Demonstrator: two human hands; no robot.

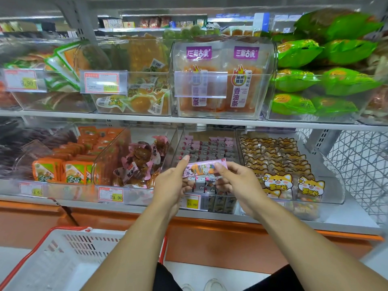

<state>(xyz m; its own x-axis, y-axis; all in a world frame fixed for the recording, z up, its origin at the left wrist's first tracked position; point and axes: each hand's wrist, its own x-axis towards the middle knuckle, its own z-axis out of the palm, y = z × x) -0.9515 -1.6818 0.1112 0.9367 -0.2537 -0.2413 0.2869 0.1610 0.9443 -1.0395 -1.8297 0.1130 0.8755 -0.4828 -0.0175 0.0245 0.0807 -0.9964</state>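
**Gently does it: a slim pink packet [202, 169] pinched at both ends**

The packet lies crosswise between the two hands, lifted a little above the knuckles and tilted up slightly toward the right. The left hand [170, 183] pinches its left end, with the forefinger laid up along the edge and the other fingers curled underneath. The right hand [237, 181] nips the right end between thumb and fingertips.

It looks very light: a thin, glossy film wrapper that is probably slick and crinkly and would buckle if squeezed in the middle. The flat sealed ends are the safest place to grip, as both hands do now; one hand could manage it with a light pinch there.

The wrapper is pink and lilac, printed with small cartoon figures and patches of orange and green, with a clear strip along its lower edge.

Just beyond the fingertips is a clear bin [177, 148] of small pink sweets. Below the left forearm waits a white basket [63, 229] with a red rim.
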